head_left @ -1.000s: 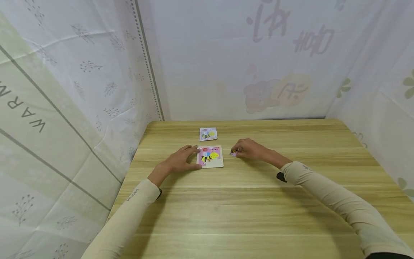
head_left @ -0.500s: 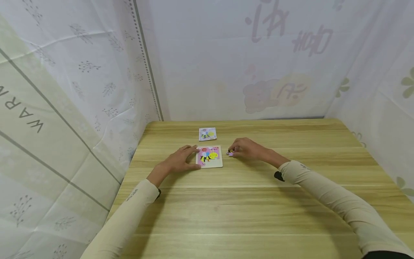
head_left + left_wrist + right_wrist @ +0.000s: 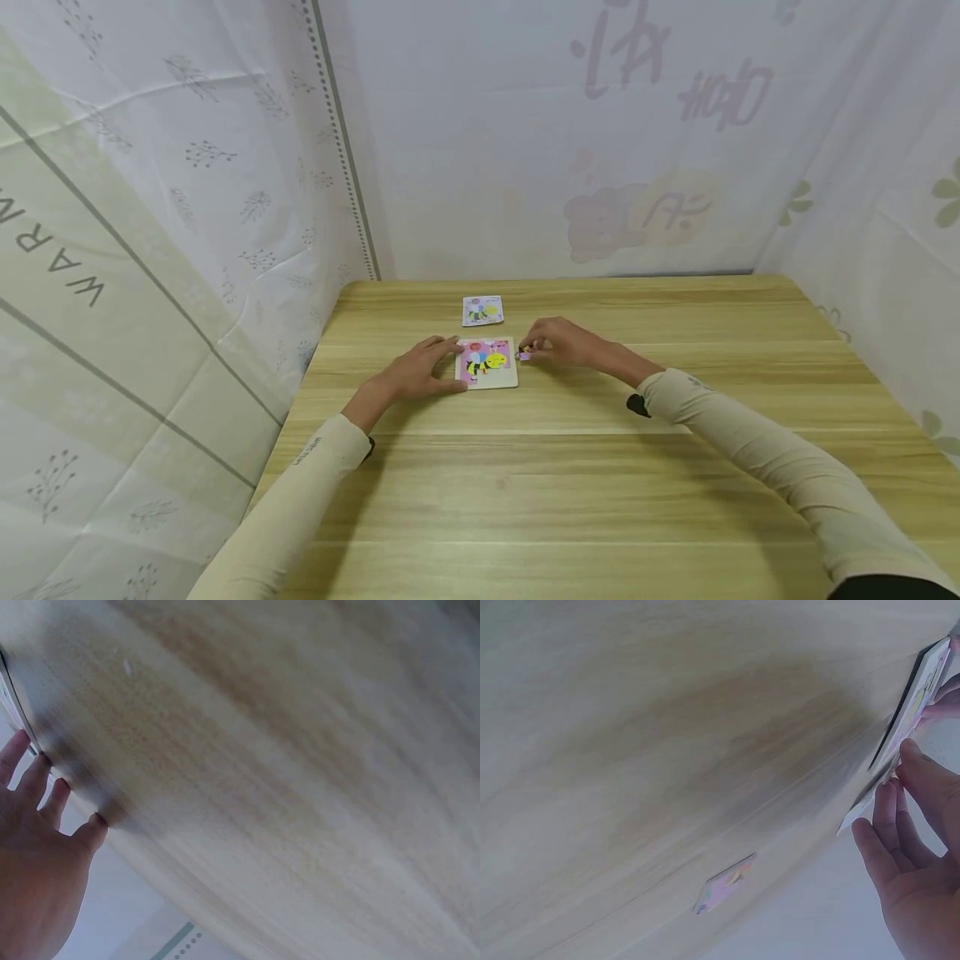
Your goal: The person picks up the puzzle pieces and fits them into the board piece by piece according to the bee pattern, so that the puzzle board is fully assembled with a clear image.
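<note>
A square jigsaw puzzle board point(image 3: 498, 380) with a yellow bee picture lies on the wooden table, its lower right part bare. At its left side rests my left hand point(image 3: 414, 370), thumb by the near corner and spread fingertips at the far corner; the left wrist view shows the fingers fairly straight. My right hand point(image 3: 567, 342) pinches a small pink and black puzzle piece point(image 3: 526, 353) just off the board's right edge. In the right wrist view, another pink puzzle piece point(image 3: 726, 885) lies flat on the table, behind that hand in the head view.
A small picture card point(image 3: 483, 311) showing the same bee lies beyond the board, near the table's point(image 3: 637, 483) back edge. Printed fabric curtains point(image 3: 480, 167) stand behind the table and along both sides.
My right hand has moved left with the puzzle piece, from a short way off to right beside the board's edge. The left hand and the board stay in place.
</note>
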A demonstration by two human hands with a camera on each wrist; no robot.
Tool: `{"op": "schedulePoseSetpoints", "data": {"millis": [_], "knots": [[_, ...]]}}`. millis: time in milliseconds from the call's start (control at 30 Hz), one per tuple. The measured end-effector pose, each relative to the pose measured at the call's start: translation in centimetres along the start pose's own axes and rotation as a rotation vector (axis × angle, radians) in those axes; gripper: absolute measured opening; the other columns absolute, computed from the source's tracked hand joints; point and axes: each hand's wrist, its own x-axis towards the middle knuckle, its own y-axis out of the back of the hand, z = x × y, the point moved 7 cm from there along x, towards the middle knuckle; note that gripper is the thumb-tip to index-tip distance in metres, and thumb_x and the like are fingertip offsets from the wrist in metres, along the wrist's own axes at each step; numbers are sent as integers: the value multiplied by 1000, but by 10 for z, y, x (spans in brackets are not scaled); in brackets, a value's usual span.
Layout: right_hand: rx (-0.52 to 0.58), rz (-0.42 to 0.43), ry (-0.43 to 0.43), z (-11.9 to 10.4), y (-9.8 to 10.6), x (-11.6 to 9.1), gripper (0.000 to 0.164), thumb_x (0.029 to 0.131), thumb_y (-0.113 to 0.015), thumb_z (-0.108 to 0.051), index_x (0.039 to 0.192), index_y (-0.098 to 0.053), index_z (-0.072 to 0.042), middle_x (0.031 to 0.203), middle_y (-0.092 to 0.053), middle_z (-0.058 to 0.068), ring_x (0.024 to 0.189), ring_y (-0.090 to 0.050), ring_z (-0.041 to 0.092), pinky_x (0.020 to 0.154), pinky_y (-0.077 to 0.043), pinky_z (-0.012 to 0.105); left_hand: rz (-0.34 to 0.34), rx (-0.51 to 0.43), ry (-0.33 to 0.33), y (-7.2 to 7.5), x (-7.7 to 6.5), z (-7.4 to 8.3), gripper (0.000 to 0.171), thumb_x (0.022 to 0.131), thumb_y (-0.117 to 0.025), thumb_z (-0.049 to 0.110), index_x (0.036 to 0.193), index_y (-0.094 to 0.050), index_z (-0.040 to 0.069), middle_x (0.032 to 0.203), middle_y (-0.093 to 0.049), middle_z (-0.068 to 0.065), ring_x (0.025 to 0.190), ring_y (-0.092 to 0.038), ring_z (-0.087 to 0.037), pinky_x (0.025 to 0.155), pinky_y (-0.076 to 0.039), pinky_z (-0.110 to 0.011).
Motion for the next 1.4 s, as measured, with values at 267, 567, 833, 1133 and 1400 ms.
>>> {"op": "schedulePoseSetpoints", "data": {"millis": [267,567,833,1133,1400], "knots": [[-2,11,27,-10,-4,9,21,95,-75,-5,116,-77,0,108,-72,14,92,-69,24,82,-59,42,4,-1,-9,-1,0,0,85,93,-67,66,160,-41,20,170,-26,-10,156,-24,-34,120,-29,-62],[24,1,23,-16,-11,22,20,95,-77,-7,113,-79,-2,109,-73,13,92,-69,22,84,-58,38,-6,-7,-4,0,1,-1,84,92,-67,67,159,-43,21,171,-25,-7,156,-23,-33,120,-29,-61],[14,-28,60,-28,-19,31,19,94,-77,-7,112,-79,-2,107,-73,12,91,-68,18,83,-57,33,-9,-8,4,-1,2,-2,84,93,-67,65,160,-41,22,170,-26,-8,156,-23,-33,120,-29,-60],[43,-34,64,-41,-26,40,17,93,-78,-6,110,-81,-2,105,-75,8,90,-68,16,80,-57,28,2,-13,-13,-1,1,-2,82,94,-68,63,159,-43,21,170,-27,-8,156,-24,-33,120,-30,-60],[35,-45,87,-50,-34,44,16,94,-78,-7,109,-81,-4,104,-74,8,88,-67,17,77,-55,24,10,-17,-23,1,0,-1,81,94,-68,64,159,-44,21,170,-27,-8,155,-25,-33,119,-31,-62]]}}
